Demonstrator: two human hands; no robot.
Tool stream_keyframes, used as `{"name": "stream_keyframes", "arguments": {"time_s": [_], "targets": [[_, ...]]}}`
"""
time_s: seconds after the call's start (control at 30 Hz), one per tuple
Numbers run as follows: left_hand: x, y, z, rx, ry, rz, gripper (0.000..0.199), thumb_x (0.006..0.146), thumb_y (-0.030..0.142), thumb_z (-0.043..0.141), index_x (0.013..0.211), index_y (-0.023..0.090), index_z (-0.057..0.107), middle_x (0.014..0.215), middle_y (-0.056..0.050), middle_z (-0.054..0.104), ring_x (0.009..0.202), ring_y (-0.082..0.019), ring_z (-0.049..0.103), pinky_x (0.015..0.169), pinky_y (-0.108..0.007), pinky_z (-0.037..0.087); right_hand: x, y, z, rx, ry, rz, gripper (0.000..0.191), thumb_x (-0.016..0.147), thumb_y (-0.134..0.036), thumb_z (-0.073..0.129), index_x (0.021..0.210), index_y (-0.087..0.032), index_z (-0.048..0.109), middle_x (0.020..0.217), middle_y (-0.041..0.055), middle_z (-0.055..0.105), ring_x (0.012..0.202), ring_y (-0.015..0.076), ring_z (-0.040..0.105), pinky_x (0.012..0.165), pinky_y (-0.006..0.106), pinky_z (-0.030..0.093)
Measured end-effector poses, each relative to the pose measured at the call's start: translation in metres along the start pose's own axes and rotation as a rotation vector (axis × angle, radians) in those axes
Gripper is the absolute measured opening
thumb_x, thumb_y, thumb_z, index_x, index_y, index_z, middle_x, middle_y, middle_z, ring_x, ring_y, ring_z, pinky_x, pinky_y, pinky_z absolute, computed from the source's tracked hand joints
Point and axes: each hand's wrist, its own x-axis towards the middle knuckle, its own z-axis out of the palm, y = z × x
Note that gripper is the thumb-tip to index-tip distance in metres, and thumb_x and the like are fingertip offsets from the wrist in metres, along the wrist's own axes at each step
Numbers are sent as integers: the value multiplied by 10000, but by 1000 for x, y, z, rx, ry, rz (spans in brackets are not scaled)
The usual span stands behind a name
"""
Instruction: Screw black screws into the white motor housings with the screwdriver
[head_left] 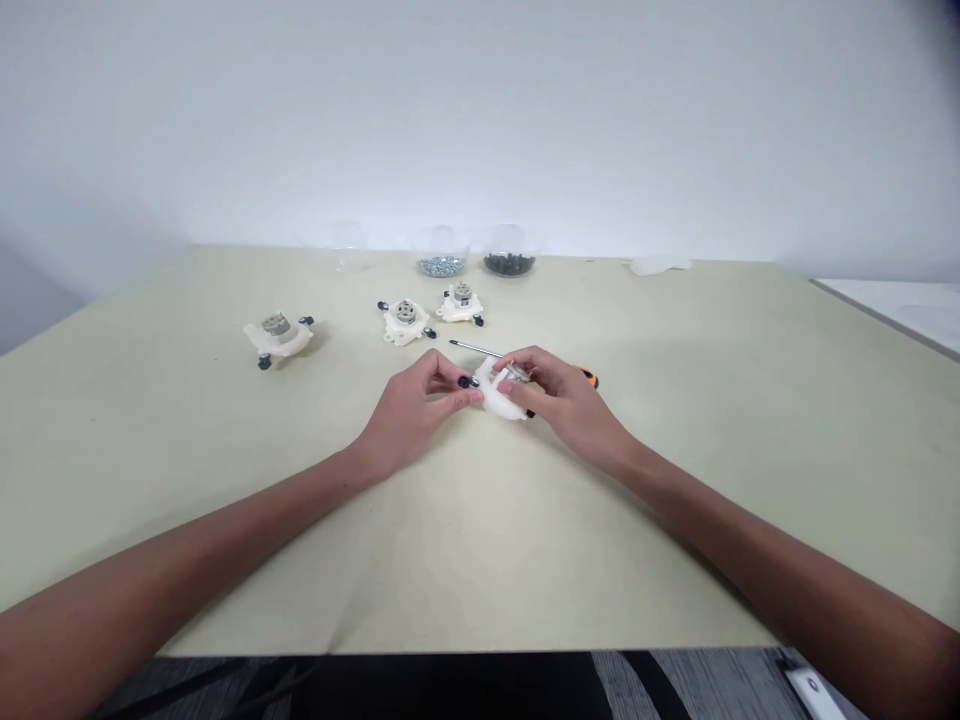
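Pinching 1 white plastic motor housing (495, 398) in narrow left grip (412, 415); 1 orange-handled steel screwdriver (480, 350) in closed right grip (570, 400).

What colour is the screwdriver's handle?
The screwdriver's handle is orange and black, seen best in the head view.

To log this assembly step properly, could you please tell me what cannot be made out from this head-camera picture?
Head view only:
The white plastic housing: much of it hidden by the left hand and right hand.
The screwdriver: its middle hidden by the right hand, so the grip on it cannot be told.
The dark parts and silver parts in the glass bowls: too small to identify.
The forearms: cut off by the picture's edges.
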Motion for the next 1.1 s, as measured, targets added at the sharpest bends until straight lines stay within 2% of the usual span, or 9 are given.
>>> {"name": "stream_keyframes", "arguments": {"time_s": [0.1,0.27,0.47,0.57,0.73,0.9,0.97,1.1], "targets": [[3,-4,-1,46,45,-18,305,764,432,712,829,199,526,918,-20,696,896,-201,653,805,-349,487,1,3,0,-66,31,-19,268,809,-426,634,1013,-252,640,991,18,571,912,157,525,770,303,400],[2,-7,0,93,50,-18,308,775,451,697,806,201,521,877,-6,692,862,-185,651,752,-311,472,-1,0,-1,-212,122,-40,273,773,-486,660,915,-253,657,893,2,554,794,130,503,701,284,381],[-4,-3,4,158,71,38,246,826,419,653,817,205,532,878,0,687,909,-179,652,805,-310,472,-4,-9,-2,-223,135,41,369,741,-554,659,857,-204,629,780,3,554,657,112,488,560,252,364],[-7,1,5,239,102,95,194,852,384,629,828,206,553,891,5,686,902,-169,648,793,-291,475,-6,-12,-1,-225,169,51,382,738,-560,660,843,-195,619,761,1,552,644,107,493,549,247,362],[-12,1,6,431,142,265,117,891,322,586,877,206,591,903,8,681,871,-149,634,768,-265,477,-9,-10,1,-227,204,45,378,734,-563,666,826,-198,627,755,-1,552,664,112,501,563,251,373],[-14,-2,7,505,138,391,113,913,289,548,883,197,607,870,-5,677,828,-146,630,723,-257,484,-9,-6,3,-202,198,68,358,738,-545,668,840,-204,635,767,0,538,664,112,490,558,252,364],[-12,-1,6,495,118,359,126,913,305,545,890,205,618,901,-11,687,860,-158,637,742,-269,491,-8,-3,3,-206,203,57,329,758,-523,657,831,-204,629,770,-1,530,673,112,483,583,257,370],[-4,-1,2,296,46,144,196,868,406,607,927,219,612,993,-14,695,953,-180,646,849,-305,501,-4,3,3,-217,205,-37,239,786,-442,660,882,-225,640,837,3,517,788,126,505,727,282,415]]}}
